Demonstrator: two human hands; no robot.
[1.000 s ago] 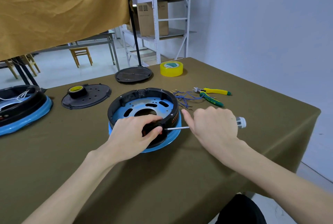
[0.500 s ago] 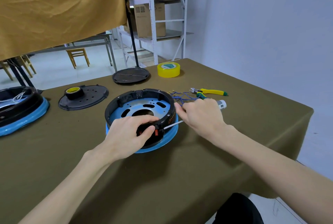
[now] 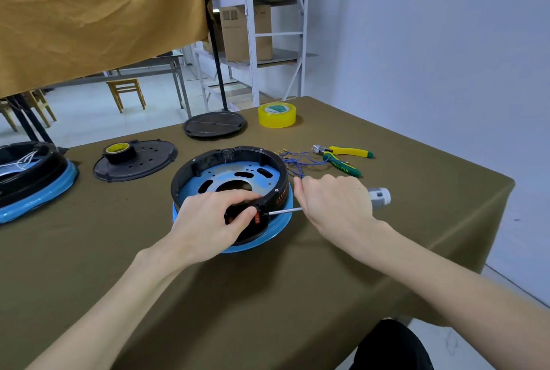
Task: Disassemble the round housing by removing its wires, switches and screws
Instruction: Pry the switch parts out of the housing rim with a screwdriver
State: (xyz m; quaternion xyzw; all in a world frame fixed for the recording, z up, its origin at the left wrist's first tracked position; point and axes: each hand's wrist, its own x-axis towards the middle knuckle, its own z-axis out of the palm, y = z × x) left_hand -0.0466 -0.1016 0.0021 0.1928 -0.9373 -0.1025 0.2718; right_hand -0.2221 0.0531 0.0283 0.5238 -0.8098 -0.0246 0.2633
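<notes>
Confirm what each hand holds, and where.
Right hand grips the screwdriver by its handle. Left hand grips the round housing at its near rim.

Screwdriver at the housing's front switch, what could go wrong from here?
1. The screwdriver tip sits at the red switch, right beside the left hand thumb; a slip could likely jab it.
2. The round housing is steadied only by that hand gripping its rim, so prying sideways may skid it on the table cloth.
3. The right hand lies close to the loose blue wires and could snag them.
</notes>
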